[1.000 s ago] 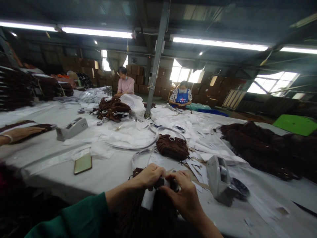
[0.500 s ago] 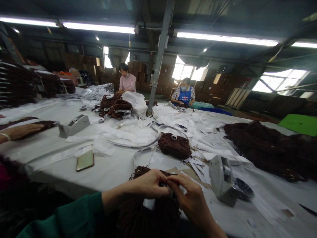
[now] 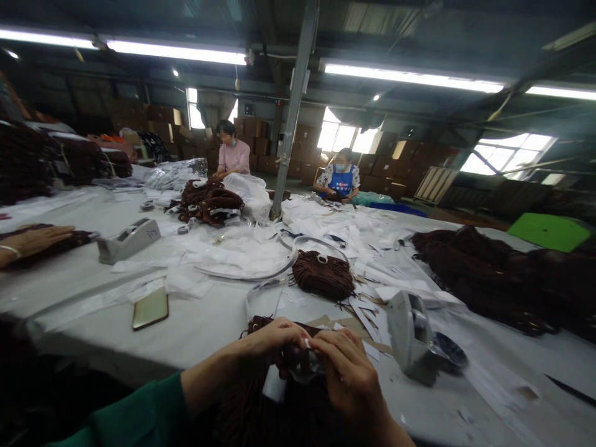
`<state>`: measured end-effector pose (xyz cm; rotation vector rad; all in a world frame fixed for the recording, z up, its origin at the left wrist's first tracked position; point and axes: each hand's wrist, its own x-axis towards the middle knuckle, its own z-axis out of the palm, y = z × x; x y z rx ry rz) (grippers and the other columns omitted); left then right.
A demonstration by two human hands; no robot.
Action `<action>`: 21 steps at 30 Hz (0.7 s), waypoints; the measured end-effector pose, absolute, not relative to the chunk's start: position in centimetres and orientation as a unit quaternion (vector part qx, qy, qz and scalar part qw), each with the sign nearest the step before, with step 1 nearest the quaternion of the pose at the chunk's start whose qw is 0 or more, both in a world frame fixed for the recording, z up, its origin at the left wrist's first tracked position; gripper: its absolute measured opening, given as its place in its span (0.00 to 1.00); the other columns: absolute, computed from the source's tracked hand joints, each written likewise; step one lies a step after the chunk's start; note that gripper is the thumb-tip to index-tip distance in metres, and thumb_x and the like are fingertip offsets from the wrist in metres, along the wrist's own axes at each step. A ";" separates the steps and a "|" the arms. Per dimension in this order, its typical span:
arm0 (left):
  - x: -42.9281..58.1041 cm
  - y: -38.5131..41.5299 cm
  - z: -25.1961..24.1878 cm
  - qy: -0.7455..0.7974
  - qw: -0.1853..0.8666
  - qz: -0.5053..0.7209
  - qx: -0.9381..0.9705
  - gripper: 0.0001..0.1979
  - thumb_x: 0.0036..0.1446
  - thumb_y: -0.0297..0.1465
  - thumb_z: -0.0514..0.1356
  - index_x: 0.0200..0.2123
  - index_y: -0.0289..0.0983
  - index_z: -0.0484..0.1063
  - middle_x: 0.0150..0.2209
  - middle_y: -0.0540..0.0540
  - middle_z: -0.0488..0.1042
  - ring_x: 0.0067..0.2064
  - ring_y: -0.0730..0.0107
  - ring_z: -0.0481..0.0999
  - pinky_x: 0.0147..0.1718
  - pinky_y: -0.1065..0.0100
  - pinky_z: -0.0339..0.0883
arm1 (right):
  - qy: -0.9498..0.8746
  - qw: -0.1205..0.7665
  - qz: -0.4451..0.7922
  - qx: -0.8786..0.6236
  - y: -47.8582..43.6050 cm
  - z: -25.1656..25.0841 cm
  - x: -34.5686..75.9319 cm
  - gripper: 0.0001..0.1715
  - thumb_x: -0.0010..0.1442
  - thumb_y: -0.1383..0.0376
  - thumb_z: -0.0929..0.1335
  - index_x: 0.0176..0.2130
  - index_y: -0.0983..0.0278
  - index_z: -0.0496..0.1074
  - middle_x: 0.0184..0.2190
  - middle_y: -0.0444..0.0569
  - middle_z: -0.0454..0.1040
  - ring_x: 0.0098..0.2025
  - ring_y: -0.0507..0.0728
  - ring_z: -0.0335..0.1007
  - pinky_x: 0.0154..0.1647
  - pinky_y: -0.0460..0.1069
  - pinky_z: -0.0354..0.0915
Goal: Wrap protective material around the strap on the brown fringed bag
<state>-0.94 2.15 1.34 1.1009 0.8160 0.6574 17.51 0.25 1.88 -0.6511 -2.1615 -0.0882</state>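
A dark brown fringed bag (image 3: 237, 403) lies at the table's near edge, right in front of me. Over its upper part, my left hand (image 3: 282, 338) and my right hand (image 3: 347, 366) meet with fingertips pinched together. Between them is a piece of translucent wrapping (image 3: 303, 372) around what looks like the bag's clasp; the fingers partly cover it. A small white tag (image 3: 274, 385) hangs below my left hand. Just beyond, a second brown fringed bag (image 3: 321, 276) with a pale wrapped clasp and a white-wrapped strap lies on the table.
To the right stands a tape dispenser (image 3: 410, 335); another tape dispenser (image 3: 129, 241) is at left. A phone (image 3: 150, 308) lies near the left edge. Brown bags are heaped at right (image 3: 475, 273) and behind (image 3: 209, 202). A co-worker's hand (image 3: 41, 242) rests at far left; two people work across the table.
My right hand has turned so its back shows more, its fingers now bent over the wrapping. More of the translucent wrapping shows below the fingertips. The whole view has shifted slightly.
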 end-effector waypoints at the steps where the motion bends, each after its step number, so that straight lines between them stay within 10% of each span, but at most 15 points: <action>1: -0.8 2.2 1.1 0.373 0.725 0.300 0.496 0.12 0.42 0.32 0.57 0.30 0.32 0.74 0.21 0.49 0.71 0.18 0.74 0.66 0.14 0.76 0.54 | -0.864 0.432 -0.036 -0.257 0.1 1.9 17.5 0.15 0.60 0.76 0.63 0.43 0.62 0.72 0.36 0.49 0.78 0.38 0.56 0.74 0.44 0.55 0.64; 10: -1.4 1.3 0.5 0.424 0.663 0.322 0.526 0.12 0.46 0.34 0.60 0.31 0.31 0.75 0.22 0.49 0.71 0.22 0.76 0.65 0.20 0.75 0.53 | -0.760 0.445 0.034 -0.471 1.6 -0.7 24.4 0.09 0.61 0.64 0.65 0.38 0.60 0.76 0.38 0.50 0.80 0.41 0.59 0.76 0.52 0.57 0.64; 14: -2.3 1.5 -0.3 0.419 0.683 0.328 0.501 0.14 0.47 0.35 0.59 0.33 0.29 0.74 0.22 0.49 0.71 0.23 0.75 0.64 0.22 0.75 0.52 | -0.494 0.466 0.060 -0.731 5.0 -2.2 34.2 0.28 0.59 0.51 0.60 0.46 0.68 0.75 0.43 0.59 0.78 0.43 0.64 0.73 0.43 0.54 0.66; 21: -1.2 1.8 -0.5 0.440 0.679 0.289 0.513 0.16 0.47 0.38 0.59 0.35 0.33 0.74 0.22 0.50 0.70 0.21 0.75 0.61 0.19 0.73 0.50 | -0.446 0.405 0.132 -0.788 8.8 -4.8 40.7 0.23 0.51 0.51 0.66 0.18 0.66 0.73 0.13 0.48 0.70 0.21 0.58 0.68 0.23 0.49 0.60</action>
